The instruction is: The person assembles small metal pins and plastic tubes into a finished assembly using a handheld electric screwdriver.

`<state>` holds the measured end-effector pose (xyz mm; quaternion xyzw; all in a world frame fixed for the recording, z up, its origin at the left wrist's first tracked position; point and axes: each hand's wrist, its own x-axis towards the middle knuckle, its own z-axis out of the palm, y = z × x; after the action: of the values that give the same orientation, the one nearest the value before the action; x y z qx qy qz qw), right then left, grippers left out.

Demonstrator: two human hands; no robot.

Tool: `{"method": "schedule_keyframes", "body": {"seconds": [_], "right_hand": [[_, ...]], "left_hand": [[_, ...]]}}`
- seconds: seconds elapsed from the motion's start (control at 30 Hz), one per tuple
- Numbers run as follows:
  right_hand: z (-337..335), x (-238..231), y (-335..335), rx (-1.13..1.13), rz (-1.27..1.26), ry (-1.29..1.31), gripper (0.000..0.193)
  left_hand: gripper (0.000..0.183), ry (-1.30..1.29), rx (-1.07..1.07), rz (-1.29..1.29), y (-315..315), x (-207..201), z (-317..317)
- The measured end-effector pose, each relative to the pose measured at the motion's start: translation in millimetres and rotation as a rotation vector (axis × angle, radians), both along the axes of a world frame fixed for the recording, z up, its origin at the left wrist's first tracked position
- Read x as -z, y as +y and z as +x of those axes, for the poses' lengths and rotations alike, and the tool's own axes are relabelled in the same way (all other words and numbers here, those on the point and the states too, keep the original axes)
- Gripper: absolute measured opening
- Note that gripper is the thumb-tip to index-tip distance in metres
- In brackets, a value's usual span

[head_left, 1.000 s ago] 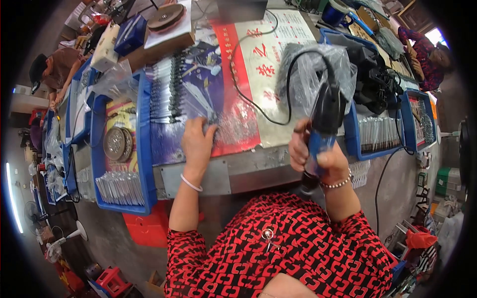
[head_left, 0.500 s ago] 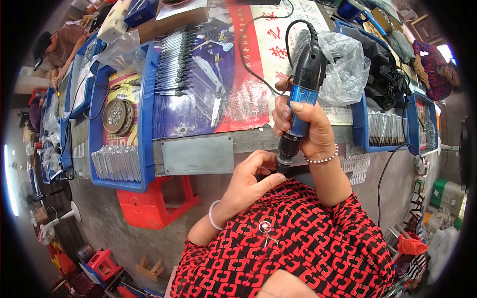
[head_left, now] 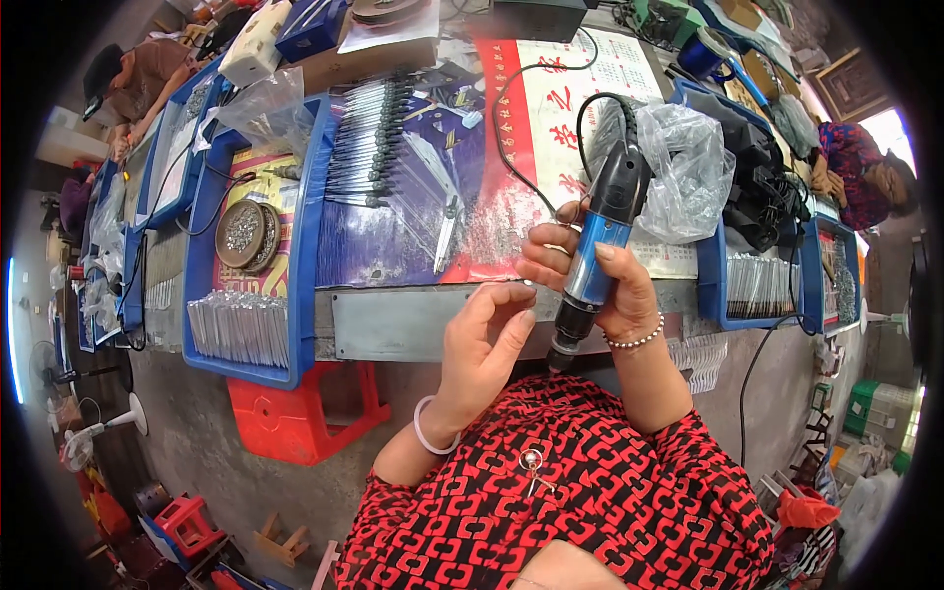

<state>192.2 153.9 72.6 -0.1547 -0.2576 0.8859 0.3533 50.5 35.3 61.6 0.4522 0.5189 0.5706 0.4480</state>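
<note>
My right hand (head_left: 629, 285) is wrapped round a blue and black corded electric screwdriver (head_left: 602, 258), held tilted with its black chuck pointing down toward my lap. To its left, my left hand (head_left: 482, 339) is raised at the table edge with its fingers curled and the thumb close to the index finger. A tiny pale tip (head_left: 528, 283) shows at those fingertips; it is too small to name. Past my hands, slim metal rods with dark ends (head_left: 369, 143) lie in a row. Beside them is a slim silver hand tool (head_left: 445, 211).
At left, a blue tray (head_left: 310, 236) holds flat silver strips (head_left: 239, 326) and a round dish of small parts (head_left: 243, 236). Another blue tray (head_left: 716, 265) stands at right beside a clear plastic bag (head_left: 685, 172). A red stool (head_left: 285, 418) is below the table; other people sit at both sides.
My left hand has come away from the screwdriver's chuck and risen slightly, its fingers curling. The right hand keeps the screwdriver, with some fingers loosened outward. The view has shifted a little.
</note>
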Motion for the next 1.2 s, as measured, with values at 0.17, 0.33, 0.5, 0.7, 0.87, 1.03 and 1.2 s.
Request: {"method": "schedule_keyframes", "body": {"seconds": [0.17, 0.33, 0.5, 0.7, 0.87, 1.03, 1.2], "right_hand": [[4.0, 10.7, 1.1, -0.054, 0.046, 0.111, 0.060], [5.5, 11.7, -0.9, -0.044, 0.059, 0.026, 0.065], [5.2, 17.2, 1.1, -0.049, 0.067, 0.075, 0.056], [5.4, 19.2, -0.4, -0.070, 0.062, 0.083, 0.053], [4.6, 27.7, -4.2, -0.032, 0.081, 0.075, 0.058], [13.9, 30.1, 8.3, -0.057, 0.018, 0.185, 0.055], [3.6, 26.4, 4.3, -0.028, 0.087, 0.084, 0.058]], "left_hand": [[0.017, 0.173, -0.040, 0.131, 17.1, -21.4, 6.0], [0.018, 0.324, -0.105, 0.220, 31.4, -24.9, 18.2], [0.010, 0.370, -0.094, 0.188, 37.2, -21.6, 22.4], [0.007, 0.427, -0.025, 0.166, 44.0, -13.5, 21.6], [0.003, 0.360, 0.178, 0.131, 23.1, -20.7, 15.5], [0.007, -0.245, 0.731, 0.020, -54.4, -3.2, -53.2], [0.010, 0.997, -0.262, -0.285, -96.4, 24.9, -56.7]]}}
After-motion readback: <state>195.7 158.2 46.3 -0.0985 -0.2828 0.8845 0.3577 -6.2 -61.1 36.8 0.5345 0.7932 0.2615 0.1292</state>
